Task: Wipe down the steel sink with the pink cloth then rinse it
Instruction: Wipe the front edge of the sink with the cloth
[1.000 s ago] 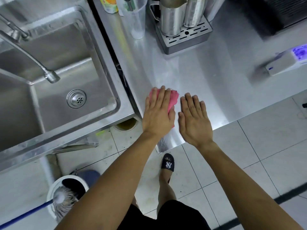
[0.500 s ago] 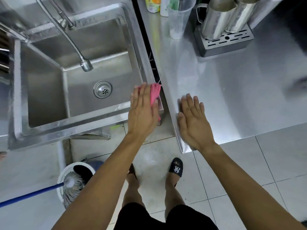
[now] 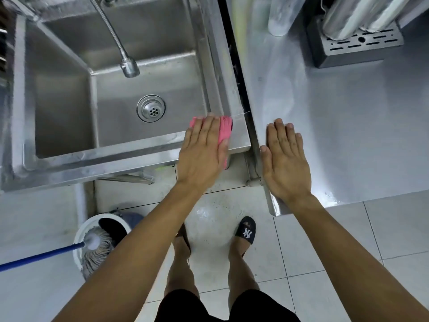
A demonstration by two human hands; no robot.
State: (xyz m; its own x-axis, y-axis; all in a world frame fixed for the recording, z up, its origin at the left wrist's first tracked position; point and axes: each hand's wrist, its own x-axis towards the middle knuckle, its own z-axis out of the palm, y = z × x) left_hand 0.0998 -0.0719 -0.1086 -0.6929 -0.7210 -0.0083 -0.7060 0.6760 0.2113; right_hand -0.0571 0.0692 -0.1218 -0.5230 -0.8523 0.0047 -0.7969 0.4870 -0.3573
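**Hands at the sink's front right corner, wiping barely begun**

Left hand (image 3: 204, 149) lies flat, fingers straight, pressing the pink cloth (image 3: 224, 130) onto the rim of the steel sink (image 3: 130, 159) at its front right corner; the cloth is pinned under the palm, not gripped in a fist. Right hand (image 3: 286, 161) rests spread and empty on the counter (image 3: 348, 135), by that counter's front left corner.

From the head view, the job looks to be at its very start: the cloth touches only the corner rim. The basin floor around the drain (image 3: 151, 108), the walls and the remaining rim seem still to do, and no water runs from the tap (image 3: 128, 67), so rinsing is left too.

For room, a dark gap separates sink and counter just beside the cloth, a place it could slip into. The tap hangs over the basin's back half; the front half is open for sweeping. A mop bucket (image 3: 83, 231) stands on the floor below, well apart.
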